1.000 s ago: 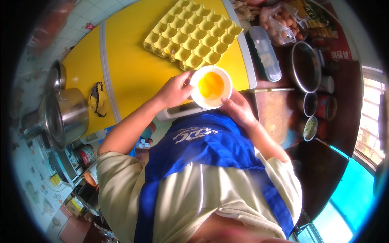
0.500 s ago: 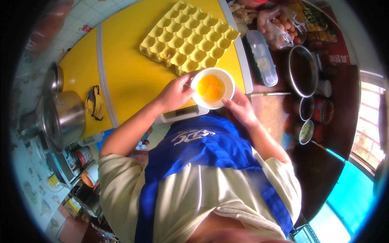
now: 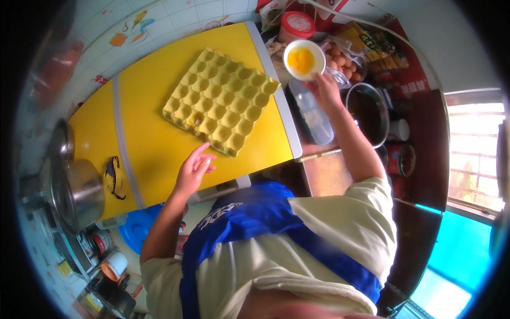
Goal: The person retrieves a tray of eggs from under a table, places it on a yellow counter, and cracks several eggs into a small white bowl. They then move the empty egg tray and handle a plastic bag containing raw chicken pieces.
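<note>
Bowl of beaten egg held out far right, over the clutter beside the yellow top.

From the head view, our right hand (image 3: 325,90) grips the white bowl (image 3: 304,59) at its near rim, fingers clamped on it; we judge it light but fragile, the liquid egg quick to slosh, so a level hold at rim and underside suits it. Our left hand (image 3: 194,169) hovers empty, fingers loosely apart, over the yellow top (image 3: 154,143) just near of the tray (image 3: 220,100).
</note>
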`<action>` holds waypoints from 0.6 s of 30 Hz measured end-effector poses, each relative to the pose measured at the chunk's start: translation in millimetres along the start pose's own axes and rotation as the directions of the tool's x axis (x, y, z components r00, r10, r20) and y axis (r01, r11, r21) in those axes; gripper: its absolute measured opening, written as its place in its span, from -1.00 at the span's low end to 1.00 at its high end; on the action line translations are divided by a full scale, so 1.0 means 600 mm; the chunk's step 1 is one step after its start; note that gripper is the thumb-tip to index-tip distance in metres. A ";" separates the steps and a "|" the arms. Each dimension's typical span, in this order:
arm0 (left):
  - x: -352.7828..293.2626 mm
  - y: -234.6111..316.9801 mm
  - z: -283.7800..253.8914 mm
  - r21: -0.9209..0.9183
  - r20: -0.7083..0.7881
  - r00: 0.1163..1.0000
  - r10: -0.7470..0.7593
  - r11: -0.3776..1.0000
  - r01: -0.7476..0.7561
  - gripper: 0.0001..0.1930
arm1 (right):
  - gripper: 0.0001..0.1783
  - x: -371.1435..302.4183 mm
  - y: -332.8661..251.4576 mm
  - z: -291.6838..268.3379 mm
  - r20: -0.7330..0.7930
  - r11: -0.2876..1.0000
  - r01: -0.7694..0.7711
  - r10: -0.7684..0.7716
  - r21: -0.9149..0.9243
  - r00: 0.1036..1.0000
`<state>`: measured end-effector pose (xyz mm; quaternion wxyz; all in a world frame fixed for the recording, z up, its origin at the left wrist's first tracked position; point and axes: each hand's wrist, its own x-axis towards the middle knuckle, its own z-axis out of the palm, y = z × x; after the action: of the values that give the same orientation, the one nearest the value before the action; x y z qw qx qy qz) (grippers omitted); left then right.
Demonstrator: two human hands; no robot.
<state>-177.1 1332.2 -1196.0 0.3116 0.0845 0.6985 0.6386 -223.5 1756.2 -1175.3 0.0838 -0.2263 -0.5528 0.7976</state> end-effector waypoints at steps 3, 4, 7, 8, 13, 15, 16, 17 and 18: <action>-0.003 -0.007 -0.012 -0.003 -0.056 0.995 -0.081 0.997 0.081 -0.56 | -0.70 0.045 -0.027 -0.010 -0.068 0.990 0.087 -0.079 0.109 0.995; -0.001 -0.007 -0.015 -0.028 -0.044 0.998 -0.049 0.998 0.048 -0.58 | -0.71 0.050 -0.032 -0.013 -0.087 0.982 0.120 -0.108 0.144 0.990; 0.008 0.000 -0.022 -0.006 -0.024 0.997 -0.077 0.997 0.077 -0.58 | -0.70 0.033 -0.036 -0.036 -0.165 0.975 0.148 -0.120 0.168 0.979; 0.013 0.002 -0.024 -0.018 -0.008 0.997 -0.081 0.997 0.081 -0.58 | -0.71 0.017 -0.036 -0.050 -0.158 0.980 0.105 -0.079 0.169 0.984; 0.028 0.004 -0.033 0.072 0.121 0.986 -0.113 0.992 0.105 -0.60 | -0.65 -0.139 0.003 -0.141 -0.218 0.994 -0.037 0.059 0.104 0.974; 0.026 -0.001 -0.041 0.082 0.161 0.975 -0.151 0.987 0.139 -0.61 | -0.60 -0.217 0.037 -0.178 -0.278 0.984 -0.073 0.117 0.165 0.954; 0.023 -0.006 -0.046 0.109 0.205 0.969 -0.137 0.987 0.117 -0.62 | -0.60 -0.250 0.057 -0.196 -0.293 0.978 -0.106 0.157 0.181 0.943; 0.020 -0.012 -0.052 0.133 0.231 0.963 -0.142 0.985 0.114 -0.62 | -0.61 -0.281 0.085 -0.210 -0.359 0.976 -0.109 0.172 0.190 0.917; 0.018 -0.018 -0.058 0.153 0.239 0.960 -0.148 0.982 0.114 -0.63 | -0.62 -0.307 0.116 -0.226 -0.383 0.969 -0.086 0.172 0.231 0.908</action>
<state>-201.4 1306.7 -1209.9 0.4321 0.1389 0.7003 0.5509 8.6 1774.0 -1228.8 0.1654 -0.4107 -0.4207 0.7918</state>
